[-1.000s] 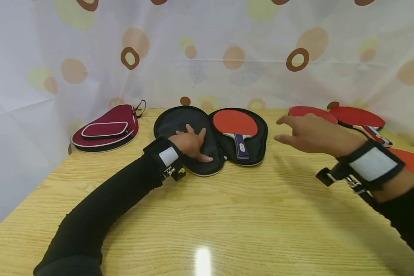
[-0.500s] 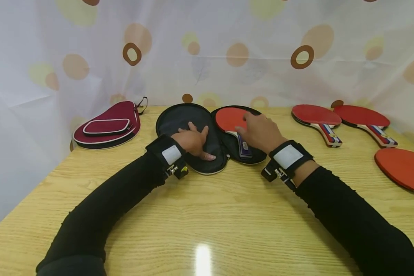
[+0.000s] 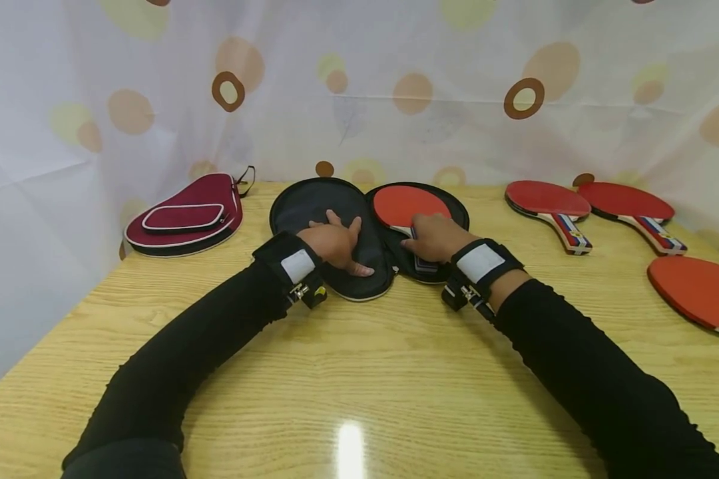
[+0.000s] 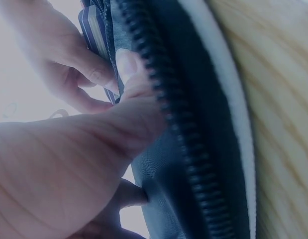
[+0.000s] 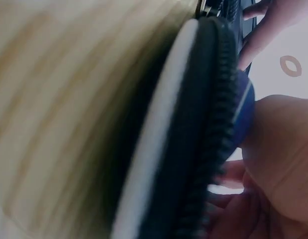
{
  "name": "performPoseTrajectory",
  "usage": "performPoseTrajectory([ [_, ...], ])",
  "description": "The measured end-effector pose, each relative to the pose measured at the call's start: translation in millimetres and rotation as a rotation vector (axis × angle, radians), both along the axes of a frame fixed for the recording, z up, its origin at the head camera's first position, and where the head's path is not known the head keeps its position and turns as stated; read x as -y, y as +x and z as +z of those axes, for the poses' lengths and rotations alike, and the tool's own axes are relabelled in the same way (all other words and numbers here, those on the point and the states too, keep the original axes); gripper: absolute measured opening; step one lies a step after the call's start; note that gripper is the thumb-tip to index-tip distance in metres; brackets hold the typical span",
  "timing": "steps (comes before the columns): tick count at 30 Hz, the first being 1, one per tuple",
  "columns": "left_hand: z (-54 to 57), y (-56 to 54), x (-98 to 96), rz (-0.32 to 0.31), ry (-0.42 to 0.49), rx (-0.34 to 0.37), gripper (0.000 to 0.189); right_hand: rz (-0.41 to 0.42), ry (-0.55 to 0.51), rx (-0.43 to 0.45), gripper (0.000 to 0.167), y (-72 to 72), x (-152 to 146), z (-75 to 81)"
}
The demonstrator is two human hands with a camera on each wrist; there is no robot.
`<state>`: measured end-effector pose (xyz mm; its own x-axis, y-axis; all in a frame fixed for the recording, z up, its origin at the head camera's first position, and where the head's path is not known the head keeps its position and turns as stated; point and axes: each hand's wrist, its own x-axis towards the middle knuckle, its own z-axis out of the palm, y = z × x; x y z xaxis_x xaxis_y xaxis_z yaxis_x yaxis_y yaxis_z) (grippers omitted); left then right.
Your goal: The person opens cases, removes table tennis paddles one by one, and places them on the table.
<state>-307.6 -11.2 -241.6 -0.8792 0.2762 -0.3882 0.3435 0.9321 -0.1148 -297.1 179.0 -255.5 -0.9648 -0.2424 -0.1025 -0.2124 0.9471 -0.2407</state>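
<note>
An unzipped black paddle case (image 3: 365, 283) lies spread on the table, its two halves side by side. In its right half rests a table tennis paddle (image 3: 404, 205) with an orange-red face and a dark purple handle. My right hand (image 3: 436, 238) grips the paddle around the handle, covering much of it; the purple handle end (image 5: 245, 107) shows beside that hand in the right wrist view. On the left half of the case my left hand (image 3: 334, 246) rests with its fingers spread. The left wrist view shows the left thumb (image 4: 136, 79) inside the zipper edge.
A maroon paddle case (image 3: 186, 213) with a front pocket lies at the back left of the wooden table (image 3: 311, 386). To the right are two red paddles (image 3: 548, 198) (image 3: 629, 199) and an orange-red paddle (image 3: 698, 289) nearer. A patterned curtain (image 3: 359, 80) hangs behind.
My right hand has moved left from above the table's right side to the paddle in the case, then down onto its handle. The left hand has stayed on the case.
</note>
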Motion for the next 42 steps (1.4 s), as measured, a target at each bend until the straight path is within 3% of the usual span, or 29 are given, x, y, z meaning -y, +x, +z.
performPoseTrajectory([
  [8,0.2,-1.1,0.1,0.004,0.008,0.021,0.109,0.025,-0.005,0.038,0.019,-3.5,-1.1,3.6],
  [23,1.6,-1.4,-1.0,-0.003,0.017,0.01,0.109,0.014,-0.025,-0.172,0.024,-4.6,-24.4,3.6],
  [29,2.8,-0.3,-1.9,0.007,0.021,0.008,0.11,0.051,-0.033,-0.197,0.03,5.9,-38.2,13.3],
  [36,2.7,-0.2,-1.9,0.011,0.02,0.014,0.11,0.047,-0.022,-0.234,0.018,28.3,-57.6,28.1],
  [42,1.7,0.1,-0.4,-0.006,0.008,0.016,0.109,0.001,0.002,-0.245,0.045,48.8,-74.6,39.1],
])
